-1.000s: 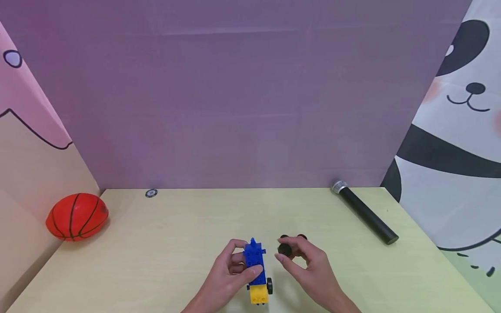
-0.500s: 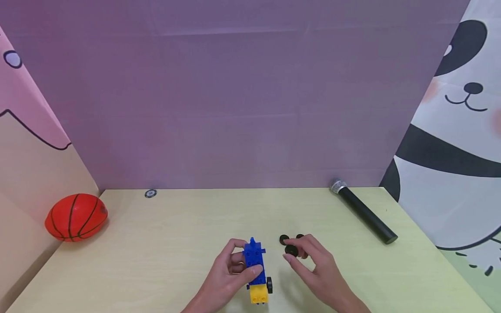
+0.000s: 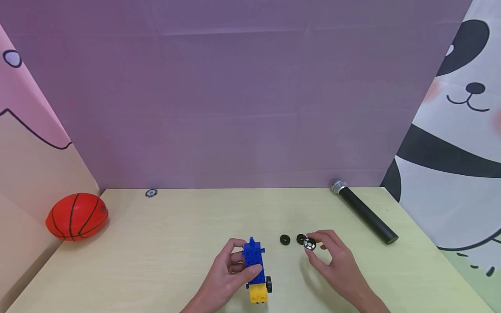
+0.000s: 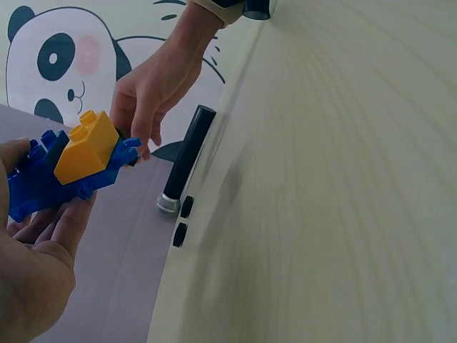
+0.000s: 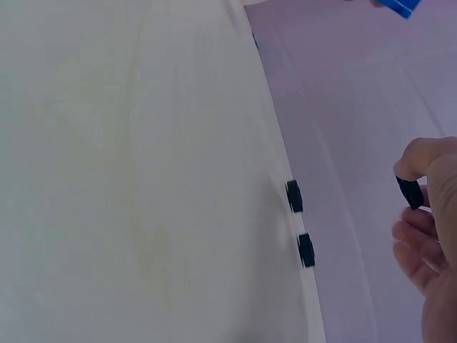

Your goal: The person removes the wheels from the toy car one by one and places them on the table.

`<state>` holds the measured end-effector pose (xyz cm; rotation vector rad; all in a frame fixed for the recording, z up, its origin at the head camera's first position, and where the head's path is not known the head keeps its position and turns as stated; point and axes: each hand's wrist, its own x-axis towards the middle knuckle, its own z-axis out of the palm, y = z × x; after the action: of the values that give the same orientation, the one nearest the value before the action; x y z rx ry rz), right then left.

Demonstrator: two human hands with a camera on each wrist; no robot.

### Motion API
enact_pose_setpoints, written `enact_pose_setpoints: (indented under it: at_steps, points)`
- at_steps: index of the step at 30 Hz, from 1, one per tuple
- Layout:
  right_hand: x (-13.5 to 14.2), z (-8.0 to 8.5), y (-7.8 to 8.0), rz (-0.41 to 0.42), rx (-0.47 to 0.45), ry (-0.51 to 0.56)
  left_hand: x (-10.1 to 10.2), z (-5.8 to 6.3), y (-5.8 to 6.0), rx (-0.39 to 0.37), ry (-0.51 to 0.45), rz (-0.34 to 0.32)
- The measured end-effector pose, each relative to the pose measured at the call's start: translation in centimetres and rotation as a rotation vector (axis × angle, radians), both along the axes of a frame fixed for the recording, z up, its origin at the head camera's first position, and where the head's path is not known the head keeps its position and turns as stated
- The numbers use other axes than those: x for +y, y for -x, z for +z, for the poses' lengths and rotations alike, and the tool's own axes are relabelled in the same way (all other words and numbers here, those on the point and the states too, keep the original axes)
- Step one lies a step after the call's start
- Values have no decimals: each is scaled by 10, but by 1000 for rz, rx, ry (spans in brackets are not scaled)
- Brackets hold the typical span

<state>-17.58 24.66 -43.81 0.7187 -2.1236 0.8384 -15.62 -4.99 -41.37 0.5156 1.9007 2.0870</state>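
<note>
My left hand (image 3: 225, 278) grips a toy car body (image 3: 253, 256) of blue and yellow building blocks, thumb across its top. One black wheel (image 3: 268, 284) sits on the car's right side near the yellow block (image 3: 258, 294). To the right, my right hand (image 3: 338, 265) pinches a loose toy wheel (image 3: 309, 244) between thumb and forefinger, its silvery hub face showing in the head view. Two more black wheels lie on the table: one wheel (image 3: 285, 240) apart, the other wheel (image 3: 301, 239) just behind the pinched one. In the right wrist view the pinched wheel (image 5: 409, 192) appears edge-on.
A black microphone (image 3: 365, 213) with a silver head lies at the back right of the table (image 3: 188, 234). At the left edge is a red ball (image 3: 77, 216) with black lines. A small round chip (image 3: 151, 193) lies at the back edge.
My right hand has moved to the right with the pinched wheel and turned it so its silvery face shows. Both wheels on the table are now uncovered. The left hand stays nearly still.
</note>
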Motion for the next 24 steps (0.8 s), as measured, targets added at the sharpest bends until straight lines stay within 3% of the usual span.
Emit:
enact_pose_setpoints:
  at_steps: [9,19,24]
  points:
    - [24,-9,11,-135,2,-68,0,1,1,-4,9,1]
    - [38,-21,24,-261,-211,-115,0,1,-1,-7,2,-9]
    - [40,-23,32,-272,-235,-146,0,0,-1,-14,-5,-11]
